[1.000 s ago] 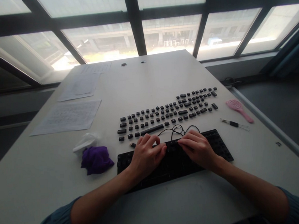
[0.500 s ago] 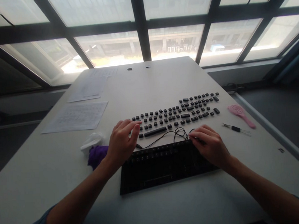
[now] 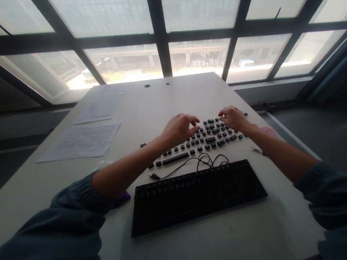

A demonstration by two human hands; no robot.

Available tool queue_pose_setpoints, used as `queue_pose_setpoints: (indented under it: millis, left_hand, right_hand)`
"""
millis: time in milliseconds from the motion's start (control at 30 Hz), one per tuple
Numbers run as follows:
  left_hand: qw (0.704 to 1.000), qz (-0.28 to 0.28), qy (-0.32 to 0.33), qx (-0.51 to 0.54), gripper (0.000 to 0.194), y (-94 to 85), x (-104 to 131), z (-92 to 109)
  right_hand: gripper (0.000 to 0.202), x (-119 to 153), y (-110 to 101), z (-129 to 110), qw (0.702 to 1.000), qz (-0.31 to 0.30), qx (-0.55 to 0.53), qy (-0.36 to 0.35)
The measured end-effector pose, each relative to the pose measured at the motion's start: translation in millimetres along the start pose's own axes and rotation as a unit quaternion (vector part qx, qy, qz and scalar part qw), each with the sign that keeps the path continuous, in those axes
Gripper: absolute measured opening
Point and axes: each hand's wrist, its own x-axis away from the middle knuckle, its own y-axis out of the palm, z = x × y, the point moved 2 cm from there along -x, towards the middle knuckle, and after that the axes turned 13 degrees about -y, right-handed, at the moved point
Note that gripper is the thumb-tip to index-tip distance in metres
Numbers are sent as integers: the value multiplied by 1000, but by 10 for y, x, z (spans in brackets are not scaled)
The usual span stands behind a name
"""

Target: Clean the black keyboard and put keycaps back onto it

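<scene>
both hands reach over the loose keycaps [image 3: 205, 137] laid in rows on the table [image 3: 165, 103]: left hand [image 3: 179, 128] curled above them, right hand [image 3: 233, 118] at the far right end. the stripped keyboard [image 3: 196, 195] lies nearer, its cable [image 3: 193, 162] between.

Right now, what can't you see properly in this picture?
Head view only:
- Keycaps: lettering too small; some hidden under left hand and right hand.
- Whether either hand grips a keycap: fingers curl over.
- Purple cloth: mostly behind the left sleeve.
- Papers: print too faint.
</scene>
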Motion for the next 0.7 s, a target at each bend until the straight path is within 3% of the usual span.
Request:
queue_pose_setpoints:
  millis: [167,300,500,700]
  left_hand:
    - [996,-31,-73,-38,19,553,-719,-99]
    - [994,-29,-98,-49,16,929,-1078,-311]
    - [992,-33,-107,-50,18,1236,-1255,-417]
    - [994,-26,-103,-33,12,1328,-1276,-412]
  right_hand:
    - [18,-274,305,128,999,-45,9,-13]
    - [18,-386,488,110,996,-81,17,-36]
    - [19,-461,605,99,992,-107,26,-60]
    - [18,-486,640,50,992,-103,29,-64]
